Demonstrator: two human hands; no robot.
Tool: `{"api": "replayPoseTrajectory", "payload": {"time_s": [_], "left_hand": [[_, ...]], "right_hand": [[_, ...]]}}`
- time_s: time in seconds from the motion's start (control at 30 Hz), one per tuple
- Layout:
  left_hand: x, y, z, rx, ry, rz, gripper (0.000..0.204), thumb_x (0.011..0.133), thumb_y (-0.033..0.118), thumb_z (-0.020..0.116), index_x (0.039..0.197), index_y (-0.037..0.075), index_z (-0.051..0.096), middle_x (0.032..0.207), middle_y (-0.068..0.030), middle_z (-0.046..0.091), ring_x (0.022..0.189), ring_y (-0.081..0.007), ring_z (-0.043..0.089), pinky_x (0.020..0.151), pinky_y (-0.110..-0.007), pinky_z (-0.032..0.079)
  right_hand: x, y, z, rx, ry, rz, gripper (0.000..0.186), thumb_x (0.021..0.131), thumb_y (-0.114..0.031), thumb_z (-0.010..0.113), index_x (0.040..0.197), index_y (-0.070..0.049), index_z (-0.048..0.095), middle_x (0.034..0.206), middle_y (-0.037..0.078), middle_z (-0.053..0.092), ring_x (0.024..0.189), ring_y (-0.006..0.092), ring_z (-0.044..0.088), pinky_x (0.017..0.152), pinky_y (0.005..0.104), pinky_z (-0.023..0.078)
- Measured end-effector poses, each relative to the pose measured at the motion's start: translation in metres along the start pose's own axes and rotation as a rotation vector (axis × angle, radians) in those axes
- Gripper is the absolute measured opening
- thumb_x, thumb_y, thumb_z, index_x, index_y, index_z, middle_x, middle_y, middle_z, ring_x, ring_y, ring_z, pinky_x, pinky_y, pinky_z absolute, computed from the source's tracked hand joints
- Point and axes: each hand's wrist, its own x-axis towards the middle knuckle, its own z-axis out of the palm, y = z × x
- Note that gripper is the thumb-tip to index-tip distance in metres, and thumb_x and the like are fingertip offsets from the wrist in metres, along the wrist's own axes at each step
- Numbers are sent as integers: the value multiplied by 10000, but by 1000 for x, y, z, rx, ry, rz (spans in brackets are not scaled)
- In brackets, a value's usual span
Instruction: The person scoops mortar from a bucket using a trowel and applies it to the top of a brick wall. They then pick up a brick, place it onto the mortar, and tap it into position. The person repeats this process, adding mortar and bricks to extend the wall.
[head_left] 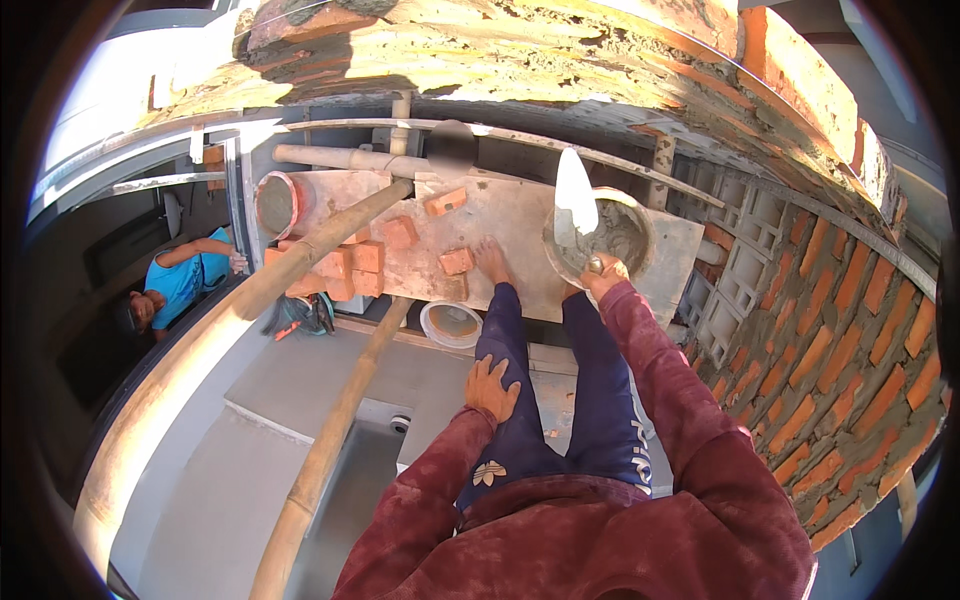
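A pointed trowel (575, 195) is in my right hand (604, 277), its handle gripped and its bright blade tilted up over a bucket. Grey wet mortar (618, 232) fills much of that bucket (648, 245), which stands on the plank platform by my feet. My left hand (491, 389) rests flat on my left thigh, fingers spread and holding nothing. Loose orange bricks lie on the planks left of my feet, one brick (457, 261) close to my left foot and another brick (446, 201) farther off.
Bamboo poles (330, 235) cross the left side. A brick wall (840, 330) rises at the right, and a sunlit wall top (480, 50) runs ahead. A second bucket (278, 205) stands at the platform's left end; a white pail (452, 324) sits below. A person in blue (190, 275) is lower left.
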Motion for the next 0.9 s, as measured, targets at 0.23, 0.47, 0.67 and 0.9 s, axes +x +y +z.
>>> {"api": "replayPoseTrajectory", "payload": {"time_s": [0.23, 0.47, 0.67, 0.9], "left_hand": [[1, -17, 2, -86, -8, 29, 548, 765, 240, 735, 1258, 42, 598, 1416, -229, 434, 1303, -382, 412, 1107, -438, 321], [0, -32, 7, -105, 29, 79, 540, 760, 206, 726, 1255, 32, 597, 1432, -222, 422, 1316, -377, 402, 1110, -431, 323], [10, -36, -1, -131, 21, 87, 544, 764, 220, 719, 1259, 37, 586, 1425, -224, 436, 1312, -393, 403, 1105, -452, 319], [18, -24, -15, -127, -41, 29, 538, 786, 241, 708, 1266, 27, 592, 1420, -223, 444, 1321, -373, 401, 1121, -423, 302]], "right_hand": [[65, -46, 102, -164, -85, -96, 255, 665, -176, 656, 885, -55, 704, 844, 238, 671, 888, 408, 652, 784, 460, 515], [79, -83, 213, -174, -247, -65, 236, 720, -214, 668, 884, -49, 706, 890, 233, 681, 907, 394, 656, 776, 459, 520], [73, -75, 214, -182, -362, -132, 288, 775, -302, 673, 898, -41, 684, 919, 214, 678, 941, 372, 646, 807, 453, 499], [12, -30, 23, 490, 29, 494, 191, 852, -178, 625, 962, -29, 580, 617, 67, 515, 400, 149, 440, 350, 326, 358]]}}
